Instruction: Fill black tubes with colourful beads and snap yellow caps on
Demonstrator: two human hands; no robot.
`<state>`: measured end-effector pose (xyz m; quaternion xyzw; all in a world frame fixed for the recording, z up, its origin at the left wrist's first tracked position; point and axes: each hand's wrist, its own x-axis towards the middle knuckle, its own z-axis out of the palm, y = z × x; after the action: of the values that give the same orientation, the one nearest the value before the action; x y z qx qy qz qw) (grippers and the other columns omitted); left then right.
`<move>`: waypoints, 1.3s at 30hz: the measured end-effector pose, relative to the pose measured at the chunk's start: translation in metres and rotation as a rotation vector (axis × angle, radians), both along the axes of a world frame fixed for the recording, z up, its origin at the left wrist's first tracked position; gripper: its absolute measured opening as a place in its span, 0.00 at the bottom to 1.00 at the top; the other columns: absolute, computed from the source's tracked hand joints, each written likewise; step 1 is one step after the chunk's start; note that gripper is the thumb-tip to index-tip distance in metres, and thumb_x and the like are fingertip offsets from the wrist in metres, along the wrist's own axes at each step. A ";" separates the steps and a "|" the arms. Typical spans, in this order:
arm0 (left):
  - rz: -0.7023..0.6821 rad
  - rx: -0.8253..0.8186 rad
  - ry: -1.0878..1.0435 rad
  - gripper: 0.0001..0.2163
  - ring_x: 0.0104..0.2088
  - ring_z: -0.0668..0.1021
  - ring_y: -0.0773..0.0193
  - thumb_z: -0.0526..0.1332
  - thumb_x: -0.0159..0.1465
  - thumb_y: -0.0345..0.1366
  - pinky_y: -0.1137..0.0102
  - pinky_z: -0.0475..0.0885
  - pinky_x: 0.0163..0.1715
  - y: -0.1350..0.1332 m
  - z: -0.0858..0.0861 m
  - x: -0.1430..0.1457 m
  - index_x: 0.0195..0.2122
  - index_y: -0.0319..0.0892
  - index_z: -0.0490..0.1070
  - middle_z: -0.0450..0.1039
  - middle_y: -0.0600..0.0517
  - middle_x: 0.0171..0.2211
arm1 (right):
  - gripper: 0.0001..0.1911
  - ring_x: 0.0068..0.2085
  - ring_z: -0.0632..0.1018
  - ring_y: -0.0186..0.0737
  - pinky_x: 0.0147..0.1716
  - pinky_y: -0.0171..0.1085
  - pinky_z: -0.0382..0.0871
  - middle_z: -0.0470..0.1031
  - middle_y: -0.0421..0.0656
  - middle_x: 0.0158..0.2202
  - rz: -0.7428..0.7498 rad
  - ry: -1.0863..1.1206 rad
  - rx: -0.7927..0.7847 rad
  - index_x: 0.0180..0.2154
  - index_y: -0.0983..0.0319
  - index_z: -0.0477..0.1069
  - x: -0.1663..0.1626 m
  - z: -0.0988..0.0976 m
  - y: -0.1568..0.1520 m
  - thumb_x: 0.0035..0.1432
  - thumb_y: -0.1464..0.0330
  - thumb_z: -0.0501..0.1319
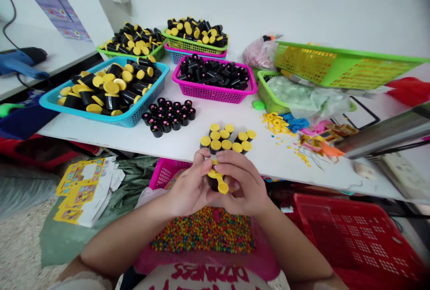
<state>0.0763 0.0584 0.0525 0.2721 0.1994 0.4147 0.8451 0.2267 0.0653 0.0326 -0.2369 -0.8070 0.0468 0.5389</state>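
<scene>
Black jar (212,184), one: clamped between left fingers (202,167) at nine o'clock and right fingers (235,170) at three, yellow tab (222,187) pointing to five

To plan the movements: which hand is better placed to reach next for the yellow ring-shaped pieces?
Probably the right hand: the yellow ring-shaped pieces lie on its side, farther from the left hand. Both hold a black container.

Baskets (198,47) behind, beads (204,232) before

On the table (181,141), two groups of jars (215,145) stand before the middle basket (215,94). Between left hand (190,189) and right hand (247,184) is one jar (212,183), over the beads. At right is a crate (336,254).
</scene>
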 end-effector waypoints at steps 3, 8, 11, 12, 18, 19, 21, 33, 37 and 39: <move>-0.035 -0.065 -0.080 0.11 0.28 0.75 0.69 0.61 0.61 0.41 0.77 0.69 0.24 0.001 0.002 0.004 0.38 0.44 0.60 0.70 0.56 0.29 | 0.27 0.52 0.75 0.50 0.49 0.53 0.76 0.73 0.50 0.49 -0.008 0.059 0.006 0.57 0.60 0.62 -0.006 -0.004 -0.001 0.55 0.72 0.57; -0.128 -0.157 -0.181 0.09 0.25 0.74 0.70 0.60 0.62 0.42 0.78 0.69 0.22 0.001 -0.010 0.003 0.35 0.41 0.65 0.71 0.54 0.28 | 0.30 0.49 0.76 0.51 0.46 0.53 0.77 0.73 0.51 0.47 -0.060 0.066 -0.004 0.56 0.62 0.63 -0.011 -0.003 -0.008 0.49 0.75 0.53; -0.155 -0.161 -0.223 0.09 0.22 0.72 0.72 0.61 0.62 0.41 0.79 0.68 0.20 -0.001 -0.011 0.003 0.35 0.42 0.66 0.72 0.55 0.28 | 0.31 0.49 0.75 0.51 0.46 0.52 0.76 0.72 0.52 0.46 -0.060 0.070 0.023 0.56 0.64 0.63 -0.008 -0.002 -0.010 0.48 0.76 0.54; -0.145 -0.159 -0.231 0.08 0.22 0.72 0.72 0.61 0.62 0.41 0.79 0.69 0.21 -0.001 -0.009 0.004 0.36 0.42 0.67 0.72 0.55 0.28 | 0.30 0.50 0.75 0.51 0.46 0.52 0.76 0.72 0.52 0.46 -0.045 0.059 0.015 0.56 0.63 0.63 -0.007 -0.001 -0.010 0.48 0.75 0.55; -0.122 -0.188 -0.212 0.11 0.30 0.73 0.70 0.60 0.64 0.44 0.80 0.72 0.28 0.002 0.007 0.007 0.37 0.40 0.70 0.69 0.51 0.32 | 0.24 0.48 0.74 0.48 0.46 0.49 0.75 0.69 0.49 0.48 -0.012 0.119 -0.274 0.54 0.56 0.63 -0.003 0.003 -0.002 0.55 0.65 0.61; -0.124 -0.208 -0.209 0.12 0.30 0.73 0.70 0.59 0.65 0.44 0.81 0.71 0.28 0.003 0.008 0.008 0.36 0.39 0.70 0.69 0.51 0.32 | 0.22 0.48 0.74 0.48 0.46 0.50 0.75 0.68 0.49 0.47 -0.020 0.145 -0.273 0.52 0.56 0.64 -0.005 0.002 -0.001 0.55 0.64 0.62; -0.110 -0.251 -0.210 0.12 0.30 0.72 0.70 0.58 0.65 0.43 0.81 0.71 0.27 0.006 0.008 0.008 0.35 0.38 0.70 0.68 0.50 0.31 | 0.19 0.48 0.74 0.48 0.48 0.50 0.73 0.68 0.48 0.47 -0.033 0.157 -0.254 0.50 0.57 0.66 -0.008 0.001 0.000 0.56 0.64 0.62; 0.039 0.532 0.198 0.09 0.43 0.74 0.65 0.48 0.71 0.44 0.67 0.71 0.43 0.008 -0.021 -0.005 0.50 0.53 0.50 0.68 0.52 0.44 | 0.15 0.51 0.74 0.43 0.52 0.47 0.71 0.73 0.42 0.46 0.343 0.295 -0.548 0.44 0.50 0.77 0.012 0.008 0.010 0.54 0.69 0.69; 0.276 1.338 0.702 0.14 0.55 0.68 0.57 0.51 0.70 0.40 0.55 0.61 0.54 0.014 -0.021 -0.020 0.54 0.51 0.49 0.67 0.48 0.50 | 0.25 0.49 0.75 0.40 0.48 0.42 0.74 0.73 0.41 0.48 0.515 0.595 -0.934 0.50 0.49 0.74 0.004 0.002 0.006 0.49 0.63 0.72; 0.413 1.545 0.953 0.13 0.55 0.67 0.55 0.54 0.68 0.35 0.56 0.59 0.52 0.018 -0.014 -0.025 0.53 0.48 0.56 0.68 0.47 0.50 | 0.24 0.37 0.77 0.34 0.37 0.36 0.75 0.74 0.42 0.43 0.630 0.627 -1.185 0.50 0.53 0.73 -0.001 -0.001 0.005 0.51 0.61 0.71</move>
<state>0.0513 0.0768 0.0386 0.8600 0.2384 0.4188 0.1679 0.2253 0.0702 0.0321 -0.2208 -0.4845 0.6926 0.4867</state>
